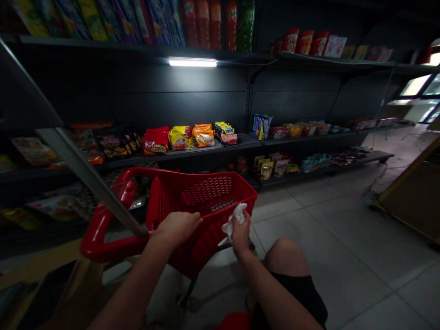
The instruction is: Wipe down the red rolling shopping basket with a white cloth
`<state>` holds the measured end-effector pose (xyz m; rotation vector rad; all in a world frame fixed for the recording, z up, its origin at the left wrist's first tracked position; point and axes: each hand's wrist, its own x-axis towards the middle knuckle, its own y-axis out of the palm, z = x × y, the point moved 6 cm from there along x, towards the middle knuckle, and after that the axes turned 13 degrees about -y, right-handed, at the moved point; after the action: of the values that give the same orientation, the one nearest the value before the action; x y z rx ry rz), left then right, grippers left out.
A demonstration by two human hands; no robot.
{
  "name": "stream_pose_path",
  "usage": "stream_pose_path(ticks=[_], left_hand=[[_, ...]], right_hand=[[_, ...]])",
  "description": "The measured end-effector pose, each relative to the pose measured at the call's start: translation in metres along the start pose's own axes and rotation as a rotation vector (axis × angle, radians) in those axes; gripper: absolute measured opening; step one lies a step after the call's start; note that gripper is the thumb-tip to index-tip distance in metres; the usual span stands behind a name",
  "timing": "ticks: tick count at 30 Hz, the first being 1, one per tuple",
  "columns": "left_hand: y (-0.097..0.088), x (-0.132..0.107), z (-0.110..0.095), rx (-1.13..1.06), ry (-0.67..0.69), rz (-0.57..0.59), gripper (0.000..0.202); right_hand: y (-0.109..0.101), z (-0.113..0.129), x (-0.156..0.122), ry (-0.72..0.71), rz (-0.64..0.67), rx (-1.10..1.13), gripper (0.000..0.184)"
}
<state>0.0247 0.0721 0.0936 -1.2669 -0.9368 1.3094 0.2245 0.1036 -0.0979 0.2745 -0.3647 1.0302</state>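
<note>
A red plastic shopping cart (202,238) with a slotted basket stands right in front of me. My left hand (180,225) is closed over the near top rim of its basket, fingers curled towards the inside. In my right hand (241,231) is a crumpled white cloth or tissue (237,215), pinched close to the basket's right front corner. Whether the cloth touches the red plastic I cannot tell. The cart's thick red handle (106,247) lies to the left of my left hand.
Dark shelves (240,142) hold bagged snacks (180,137), with bottles (215,23) on the upper level. A grey metal post (89,174) slants across the left side. My bent knee (287,256) is at lower right, over the tiled floor (330,247). A brown panel (412,183) stands far right.
</note>
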Motion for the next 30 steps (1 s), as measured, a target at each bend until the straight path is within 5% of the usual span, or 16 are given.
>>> stream_pose_path(ticks=[5, 7, 10, 13, 16, 18, 20, 23, 25, 27, 30], left_hand=[[-0.001, 0.002, -0.001, 0.038, -0.024, 0.001, 0.042], [0.0, 0.002, 0.0, 0.048, -0.028, 0.005, 0.042], [0.001, 0.002, 0.001, 0.048, -0.035, 0.0, 0.043], [0.002, 0.002, 0.001, 0.033, -0.026, -0.002, 0.044], [0.002, 0.003, 0.0, 0.026, -0.022, -0.006, 0.044], [0.003, 0.003, -0.001, 0.036, -0.025, -0.009, 0.044], [0.002, 0.002, -0.001, 0.053, -0.022, -0.019, 0.042], [0.001, 0.0, 0.0, 0.064, -0.028, -0.018, 0.041], [0.001, -0.001, 0.001, 0.067, -0.038, -0.007, 0.041], [0.001, -0.001, 0.002, 0.07, -0.043, 0.0, 0.041], [0.002, -0.002, 0.002, 0.061, -0.039, 0.012, 0.041]], right_hand=[[0.065, 0.02, -0.112, 0.035, 0.387, 0.181, 0.042], [0.07, 0.022, -0.123, 0.097, 0.459, 0.25, 0.039], [0.038, 0.015, -0.068, 0.182, 0.284, 0.248, 0.039], [-0.015, 0.006, 0.017, 0.231, -0.105, 0.163, 0.05], [-0.023, 0.004, 0.044, 0.256, -0.221, 0.135, 0.055], [0.0, 0.01, 0.011, 0.228, -0.115, 0.142, 0.053], [0.033, 0.021, -0.049, 0.163, 0.07, 0.157, 0.046], [0.078, 0.035, -0.138, 0.066, 0.498, 0.198, 0.038], [0.08, 0.035, -0.152, 0.018, 0.603, 0.207, 0.038], [0.057, 0.027, -0.117, -0.019, 0.485, 0.19, 0.034], [0.0, 0.003, -0.02, 0.038, 0.119, 0.113, 0.036]])
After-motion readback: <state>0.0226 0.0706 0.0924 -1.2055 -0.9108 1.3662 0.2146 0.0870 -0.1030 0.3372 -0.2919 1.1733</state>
